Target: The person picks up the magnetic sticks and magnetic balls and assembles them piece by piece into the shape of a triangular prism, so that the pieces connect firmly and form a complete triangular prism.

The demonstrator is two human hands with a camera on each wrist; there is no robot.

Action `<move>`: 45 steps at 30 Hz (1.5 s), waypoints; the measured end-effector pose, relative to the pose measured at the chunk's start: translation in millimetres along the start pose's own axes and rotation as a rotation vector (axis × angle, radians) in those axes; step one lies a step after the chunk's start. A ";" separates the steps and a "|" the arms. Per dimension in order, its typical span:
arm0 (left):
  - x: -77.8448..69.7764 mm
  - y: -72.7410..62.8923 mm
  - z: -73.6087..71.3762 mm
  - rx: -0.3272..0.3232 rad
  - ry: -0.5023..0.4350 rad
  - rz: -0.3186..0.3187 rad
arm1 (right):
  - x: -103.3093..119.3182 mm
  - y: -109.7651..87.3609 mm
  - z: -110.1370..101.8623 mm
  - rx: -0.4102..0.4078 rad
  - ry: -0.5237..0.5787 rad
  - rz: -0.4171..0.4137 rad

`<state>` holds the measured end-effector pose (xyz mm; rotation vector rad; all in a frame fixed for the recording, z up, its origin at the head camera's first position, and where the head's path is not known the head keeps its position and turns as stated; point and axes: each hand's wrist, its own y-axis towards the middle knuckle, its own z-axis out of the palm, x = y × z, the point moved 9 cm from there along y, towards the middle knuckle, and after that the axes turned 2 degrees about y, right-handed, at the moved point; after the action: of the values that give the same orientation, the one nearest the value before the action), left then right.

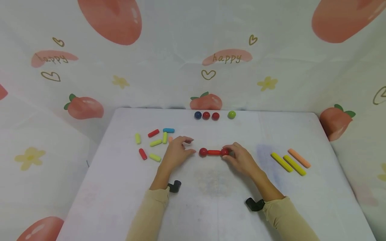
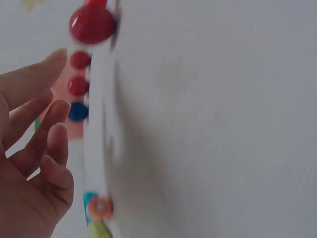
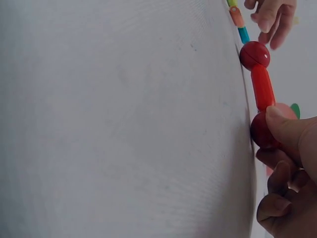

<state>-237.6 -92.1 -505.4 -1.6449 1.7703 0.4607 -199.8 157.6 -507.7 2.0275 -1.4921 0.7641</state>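
A short red rod (image 1: 214, 152) joins two red balls in one line near the middle of the table, as both the head and right wrist views show. My right hand (image 1: 239, 158) pinches the right-hand ball (image 3: 264, 131) between thumb and fingers. The left-hand ball (image 1: 203, 152) at the other end is untouched. Just to its left, my left hand (image 1: 178, 152) holds nothing, thumb and fingers parted. In the left wrist view its fingers (image 2: 58, 144) are loosely bent, with a gap between them and that ball (image 2: 92, 24).
Behind stand a blue ball (image 1: 197, 115), two red balls (image 1: 206, 115) and a green ball (image 1: 231, 114). Several short rods, including a blue rod (image 1: 169, 130), lie left. Two long yellow rods (image 1: 281, 162) and an orange rod (image 1: 299, 158) lie right. A patterned cloth (image 1: 169, 67) hangs behind.
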 end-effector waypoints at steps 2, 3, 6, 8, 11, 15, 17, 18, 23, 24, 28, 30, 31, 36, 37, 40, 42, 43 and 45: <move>10.8 1.4 -17.8 -0.061 0.007 -0.021 | 0.2 0.1 0.1 -0.002 -0.001 -0.005; 15.6 1.9 -26.7 -0.090 0.010 -0.028 | 0.0 0.3 0.2 -0.002 -0.002 -0.004; 28.5 4.3 -48.4 -0.148 0.036 -0.046 | -0.6 0.3 0.3 0.000 -0.009 0.010; 34.6 7.0 -57.3 -0.155 0.071 -0.054 | -1.2 0.5 0.3 0.001 -0.011 0.020; 41.2 11.0 -61.9 -0.120 0.134 -0.070 | -1.6 0.7 1.0 0.007 -0.016 0.029; 47.6 13.3 -59.5 -0.070 0.177 -0.093 | -1.9 0.7 2.1 0.013 -0.011 0.027; 47.9 13.9 -56.3 -0.057 0.173 -0.082 | -1.9 0.6 2.0 0.013 -0.006 0.027; 47.1 14.0 -54.2 -0.051 0.168 -0.070 | -1.8 0.4 2.0 0.012 -0.005 0.026; 38.5 13.0 -34.9 0.023 0.120 -0.018 | -3.1 -0.3 2.3 0.021 -0.007 0.043; 37.0 12.7 -30.8 0.039 0.114 -0.013 | -3.6 -0.5 2.5 0.025 -0.007 0.050; 31.5 12.8 -20.4 0.058 0.088 -0.041 | -4.2 -0.7 3.1 0.033 -0.005 0.060; 29.3 13.3 -17.2 0.057 0.073 -0.059 | -3.9 -0.6 3.4 0.034 -0.004 0.059; 27.9 13.2 -15.8 0.056 0.060 -0.074 | -3.6 -0.5 3.4 0.034 -0.006 0.058; 14.5 16.4 -5.1 0.037 -0.028 -0.083 | -5.1 -0.4 3.8 0.032 -0.020 0.068; 10.0 17.4 -3.0 0.028 -0.048 -0.073 | -5.4 -0.3 3.7 0.032 -0.022 0.070; -5.1 21.5 2.3 -0.007 -0.101 -0.025 | -5.1 0.1 3.8 0.033 -0.026 0.068; -13.6 25.1 5.2 -0.030 -0.140 0.006 | -4.6 0.5 3.9 0.036 -0.028 0.068; -17.5 26.9 6.6 -0.036 -0.160 0.019 | -4.4 0.7 3.9 0.036 -0.027 0.069; -22.6 31.1 10.2 -0.040 -0.200 0.027 | -4.1 1.2 3.7 0.035 -0.027 0.072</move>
<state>-265.9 -64.2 -503.1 -1.5462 1.6461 0.6529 -201.3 157.4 -513.1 2.0264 -1.5850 0.7993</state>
